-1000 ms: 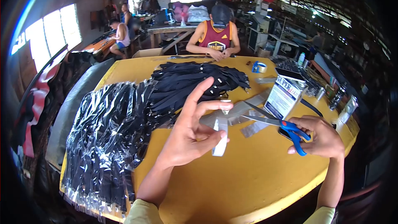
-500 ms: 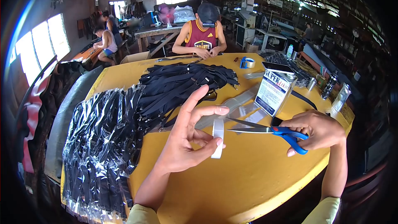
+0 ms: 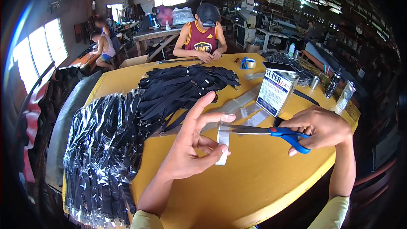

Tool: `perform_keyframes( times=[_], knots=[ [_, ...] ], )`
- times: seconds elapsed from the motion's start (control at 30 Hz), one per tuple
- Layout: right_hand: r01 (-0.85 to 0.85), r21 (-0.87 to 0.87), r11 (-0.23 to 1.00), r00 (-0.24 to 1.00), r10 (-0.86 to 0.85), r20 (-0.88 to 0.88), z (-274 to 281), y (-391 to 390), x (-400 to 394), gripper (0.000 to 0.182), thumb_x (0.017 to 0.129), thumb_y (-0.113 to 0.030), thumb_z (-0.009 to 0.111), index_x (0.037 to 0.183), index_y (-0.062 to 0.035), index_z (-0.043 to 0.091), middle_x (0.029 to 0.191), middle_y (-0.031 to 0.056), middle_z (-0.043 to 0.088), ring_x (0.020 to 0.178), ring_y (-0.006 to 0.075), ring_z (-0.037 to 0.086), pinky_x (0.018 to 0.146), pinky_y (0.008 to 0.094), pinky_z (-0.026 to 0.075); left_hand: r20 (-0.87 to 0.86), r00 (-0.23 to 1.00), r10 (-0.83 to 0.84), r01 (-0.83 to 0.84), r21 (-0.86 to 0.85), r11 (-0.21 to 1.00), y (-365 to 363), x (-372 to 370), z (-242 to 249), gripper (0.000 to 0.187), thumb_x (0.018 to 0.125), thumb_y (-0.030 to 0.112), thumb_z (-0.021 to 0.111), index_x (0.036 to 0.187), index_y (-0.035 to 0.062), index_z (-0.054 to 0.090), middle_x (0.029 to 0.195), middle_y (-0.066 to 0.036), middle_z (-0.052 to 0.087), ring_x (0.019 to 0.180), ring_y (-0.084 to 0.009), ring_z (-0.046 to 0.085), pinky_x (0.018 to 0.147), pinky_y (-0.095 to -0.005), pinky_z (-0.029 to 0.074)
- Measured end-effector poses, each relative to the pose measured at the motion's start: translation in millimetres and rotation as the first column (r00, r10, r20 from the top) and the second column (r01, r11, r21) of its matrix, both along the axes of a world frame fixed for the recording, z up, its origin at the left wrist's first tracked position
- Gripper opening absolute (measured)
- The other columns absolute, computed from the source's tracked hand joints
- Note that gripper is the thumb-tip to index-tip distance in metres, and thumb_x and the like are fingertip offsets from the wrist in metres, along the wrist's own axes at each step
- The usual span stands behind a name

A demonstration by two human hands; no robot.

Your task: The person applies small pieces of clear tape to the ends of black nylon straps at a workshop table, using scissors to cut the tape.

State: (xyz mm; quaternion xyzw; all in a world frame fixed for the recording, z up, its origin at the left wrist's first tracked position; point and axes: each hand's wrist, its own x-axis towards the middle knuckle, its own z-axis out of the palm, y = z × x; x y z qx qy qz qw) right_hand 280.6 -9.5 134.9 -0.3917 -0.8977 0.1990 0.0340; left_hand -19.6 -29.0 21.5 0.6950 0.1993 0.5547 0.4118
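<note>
My left hand (image 3: 184, 150) pinches a narrow white strip (image 3: 223, 150) between thumb and fingers, with the index finger pointing up. It looks like ribbon or tape, bent into a loop. In my right hand (image 3: 322, 127) are scissors (image 3: 290, 133) with blue handles, fingers through the loops. Their blades lie nearly closed across the top of the strip, close to my left fingertip. Behind my left hand is a pile of black straps (image 3: 182, 85) with small metal buckles. Several more straps in clear plastic (image 3: 99, 152) lie to the left.
A tin can (image 3: 277, 89) stands on the yellow table (image 3: 237, 199), with a dark phone-like slab on top. Clear plastic sleeves (image 3: 254, 116) lie beside it. A blue tape dispenser (image 3: 247, 62) and bottles (image 3: 333, 85) are farther back. A co-worker (image 3: 203, 38) sits across the table.
The scissors have moved left and their blades have come together over the white strip. The view has shifted slightly; my left hand keeps its pinch.
</note>
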Motion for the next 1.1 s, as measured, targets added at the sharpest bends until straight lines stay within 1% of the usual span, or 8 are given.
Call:
perform_keyframes(
  times=[0.17, 0.3, 0.37, 0.5, 0.57, 0.7, 0.9, 1.1],
  knots=[
    [-0.011, 0.000, 1.000, 1.000, 0.011, 0.013, 4.0, -1.6, -3.4, 0.055, 0.075, -0.025, 0.082, 0.124, -0.0066, 0.066, 0.080, 0.0060, 0.071, 0.064, 0.0143, 0.063, 0.062, 0.0279, 0.049, -0.002, 1.000, -0.026, 0.026, 0.045, 0.999, 2.6, -1.3, -2.4, 0.096, 0.082, -0.018, 0.059, 0.156, 0.0128, 0.005, 0.139, -0.020, 0.048, 0.095, -0.0215, 0.070, 0.070, -0.0247, 0.062],
    [0.000, -0.028, 1.000, 1.000, 0.000, 0.011, 6.3, -2.2, -5.5, 0.053, 0.075, -0.021, 0.082, 0.124, -0.0070, 0.066, 0.079, 0.0059, 0.071, 0.063, 0.0135, 0.061, 0.061, 0.0284, 0.048, 0.012, 0.999, -0.045, 0.044, 0.022, 0.999, 1.0, -1.8, -0.8, 0.096, 0.083, -0.018, 0.058, 0.156, 0.0126, 0.005, 0.139, -0.021, 0.048, 0.097, -0.0213, 0.069, 0.070, -0.0249, 0.062],
    [0.002, -0.034, 0.999, 1.000, -0.001, 0.010, 6.6, -2.0, -6.3, 0.053, 0.075, -0.020, 0.081, 0.124, -0.0071, 0.066, 0.079, 0.0058, 0.071, 0.062, 0.0133, 0.061, 0.060, 0.0285, 0.048, 0.007, 1.000, -0.006, 0.005, 0.018, 1.000, 0.6, -1.1, 0.5, 0.102, 0.078, -0.021, 0.061, 0.155, 0.0108, 0.001, 0.134, -0.025, 0.051, 0.098, -0.0271, 0.070, 0.070, -0.0264, 0.062],
    [-0.018, -0.026, 1.000, 1.000, 0.018, -0.010, 5.4, -0.1, -6.0, 0.054, 0.076, -0.019, 0.081, 0.126, -0.0077, 0.065, 0.076, 0.0053, 0.070, 0.060, 0.0128, 0.059, 0.058, 0.0283, 0.046, 0.008, 1.000, -0.001, 0.001, 0.017, 1.000, 1.1, -0.6, -0.3, 0.103, 0.078, -0.021, 0.061, 0.155, 0.0110, 0.001, 0.134, -0.025, 0.051, 0.100, -0.0277, 0.069, 0.072, -0.0283, 0.062],
    [-0.016, -0.025, 1.000, 1.000, 0.016, -0.011, 4.6, 1.0, -5.3, 0.055, 0.076, -0.019, 0.081, 0.127, -0.0079, 0.065, 0.075, 0.0050, 0.069, 0.059, 0.0127, 0.058, 0.057, 0.0282, 0.045, 0.021, 1.000, -0.001, 0.000, 0.043, 0.999, 2.1, 0.2, -1.7, 0.096, 0.083, -0.017, 0.059, 0.155, 0.0112, 0.004, 0.137, -0.021, 0.050, 0.098, -0.0220, 0.069, 0.069, -0.0242, 0.062],
    [-0.032, -0.005, 0.999, 0.999, 0.031, -0.031, 3.5, 2.0, -5.0, 0.054, 0.075, -0.019, 0.082, 0.126, -0.0077, 0.066, 0.074, 0.0047, 0.069, 0.057, 0.0130, 0.056, 0.055, 0.0286, 0.044, 0.017, 1.000, -0.013, 0.012, 0.034, 0.999, 3.2, -2.2, -2.8, 0.096, 0.082, -0.017, 0.060, 0.155, 0.0110, 0.004, 0.136, -0.021, 0.051, 0.101, -0.0221, 0.068, 0.068, -0.0238, 0.062],
    [-0.020, 0.020, 1.000, 0.998, 0.021, -0.057, 0.2, 2.6, -5.0, 0.053, 0.075, -0.019, 0.082, 0.124, -0.0071, 0.067, 0.073, 0.0044, 0.068, 0.056, 0.0126, 0.055, 0.054, 0.0281, 0.044, 0.027, 0.999, 0.020, -0.021, 0.039, 0.999, 4.0, -1.0, -3.2, 0.097, 0.081, -0.018, 0.060, 0.155, 0.0114, 0.005, 0.138, -0.021, 0.050, 0.094, -0.0216, 0.070, 0.064, -0.0223, 0.060],
    [0.027, 0.032, 0.999, 0.993, -0.023, -0.113, -12.8, 4.1, -1.5, 0.053, 0.073, -0.016, 0.084, 0.122, -0.0062, 0.067, 0.070, 0.0043, 0.066, 0.057, 0.0106, 0.056, 0.054, 0.0268, 0.044, 0.056, 0.997, 0.048, -0.051, 0.039, 0.998, 7.5, -9.3, -0.2, 0.102, 0.077, -0.022, 0.059, 0.156, 0.0138, 0.005, 0.149, -0.022, 0.038, 0.088, -0.0222, 0.071, 0.061, -0.0226, 0.058]
  ],
)
